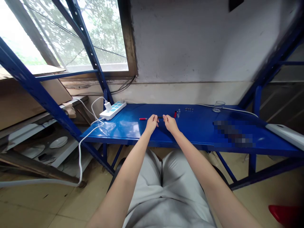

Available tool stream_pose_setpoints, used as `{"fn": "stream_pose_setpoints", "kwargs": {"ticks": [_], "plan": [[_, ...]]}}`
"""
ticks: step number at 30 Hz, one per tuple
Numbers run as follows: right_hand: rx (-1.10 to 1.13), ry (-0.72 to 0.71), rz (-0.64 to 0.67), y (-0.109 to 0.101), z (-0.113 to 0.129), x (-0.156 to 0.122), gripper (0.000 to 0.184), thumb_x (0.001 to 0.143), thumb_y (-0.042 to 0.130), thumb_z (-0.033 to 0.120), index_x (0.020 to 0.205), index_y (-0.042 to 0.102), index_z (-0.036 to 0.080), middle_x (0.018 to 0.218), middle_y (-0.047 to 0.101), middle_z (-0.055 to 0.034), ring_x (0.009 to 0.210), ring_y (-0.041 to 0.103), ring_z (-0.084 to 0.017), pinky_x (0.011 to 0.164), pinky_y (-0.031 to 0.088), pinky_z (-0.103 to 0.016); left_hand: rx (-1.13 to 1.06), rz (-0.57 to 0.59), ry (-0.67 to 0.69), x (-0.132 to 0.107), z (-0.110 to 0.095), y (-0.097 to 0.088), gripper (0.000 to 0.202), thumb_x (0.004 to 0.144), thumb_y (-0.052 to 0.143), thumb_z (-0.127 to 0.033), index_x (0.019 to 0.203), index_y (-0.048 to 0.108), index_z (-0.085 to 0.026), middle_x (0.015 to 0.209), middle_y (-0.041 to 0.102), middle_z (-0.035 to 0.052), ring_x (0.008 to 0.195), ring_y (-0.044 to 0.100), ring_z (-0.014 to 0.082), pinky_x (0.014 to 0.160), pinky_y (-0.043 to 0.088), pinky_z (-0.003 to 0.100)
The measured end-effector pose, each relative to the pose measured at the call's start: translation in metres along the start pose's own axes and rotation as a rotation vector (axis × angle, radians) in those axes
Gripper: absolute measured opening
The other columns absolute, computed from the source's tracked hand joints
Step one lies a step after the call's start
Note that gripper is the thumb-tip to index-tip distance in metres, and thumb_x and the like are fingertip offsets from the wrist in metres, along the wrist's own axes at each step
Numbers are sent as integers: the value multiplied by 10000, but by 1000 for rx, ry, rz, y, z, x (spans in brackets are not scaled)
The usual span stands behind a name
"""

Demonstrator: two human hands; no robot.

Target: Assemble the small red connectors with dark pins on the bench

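Note:
Both my hands are closed over the blue table (190,131), close together. My left hand (152,124) pinches one end of a thin dark rod (161,117), and the fingers of my right hand (170,123) are wrapped round its other end. Only the short middle of the rod shows, so I cannot tell its kind. Just left of my left hand lies a red pen-like stick (143,119). Beyond my right hand are a small red item (175,114) and a small clear bottle-like piece (179,113). Several tiny pieces (189,109) lie in rows farther right.
A white power strip (113,110) with a plugged-in charger stands at the left, its cord hanging off the edge. At the back right stands a clear glass (218,106). A blurred dark object (234,133) and a white device (285,134) lie on the right.

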State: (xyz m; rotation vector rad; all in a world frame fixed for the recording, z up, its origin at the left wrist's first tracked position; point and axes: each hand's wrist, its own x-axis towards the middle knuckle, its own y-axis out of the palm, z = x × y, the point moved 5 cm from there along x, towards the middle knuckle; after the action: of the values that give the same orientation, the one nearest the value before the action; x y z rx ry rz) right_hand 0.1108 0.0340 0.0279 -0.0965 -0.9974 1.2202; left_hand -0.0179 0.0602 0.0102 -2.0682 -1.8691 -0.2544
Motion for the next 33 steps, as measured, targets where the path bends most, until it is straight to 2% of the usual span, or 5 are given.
{"fn": "stream_pose_setpoints", "kwargs": {"ticks": [5, 12, 22, 33], "plan": [[-1, -19, -23, 0, 3, -1, 454, 885, 221, 519, 617, 434, 221, 586, 541, -39, 539, 500, -159, 556, 324, -268, 13, -9, 9, 1, 0, 0, 369, 847, 396, -443, 610, 429, -162, 512, 445, -40, 380, 445, 48, 419, 331, 177], [43, -16, -5, -1, 7, -2, 474, 876, 216, 546, 626, 453, 221, 573, 531, -35, 522, 485, -153, 553, 328, -269, -28, -65, -4, 1, -1, -2, 377, 829, 406, -453, 585, 413, -167, 498, 443, -42, 369, 429, 49, 403, 327, 178], [113, 21, -18, -6, -1, -2, 442, 861, 260, 559, 656, 449, 216, 586, 521, -20, 534, 480, -142, 546, 333, -257, -40, -8, 101, -1, -6, -1, 300, 774, 505, -456, 812, 532, -160, 629, 530, -24, 409, 453, 39, 404, 334, 170], [133, 14, 6, -3, 4, -2, 437, 862, 262, 545, 628, 429, 216, 580, 513, -13, 536, 470, -136, 555, 332, -257, -42, -22, 73, -5, -10, -2, 354, 813, 443, -481, 635, 436, -175, 482, 417, -49, 392, 422, 51, 404, 311, 177]]}}
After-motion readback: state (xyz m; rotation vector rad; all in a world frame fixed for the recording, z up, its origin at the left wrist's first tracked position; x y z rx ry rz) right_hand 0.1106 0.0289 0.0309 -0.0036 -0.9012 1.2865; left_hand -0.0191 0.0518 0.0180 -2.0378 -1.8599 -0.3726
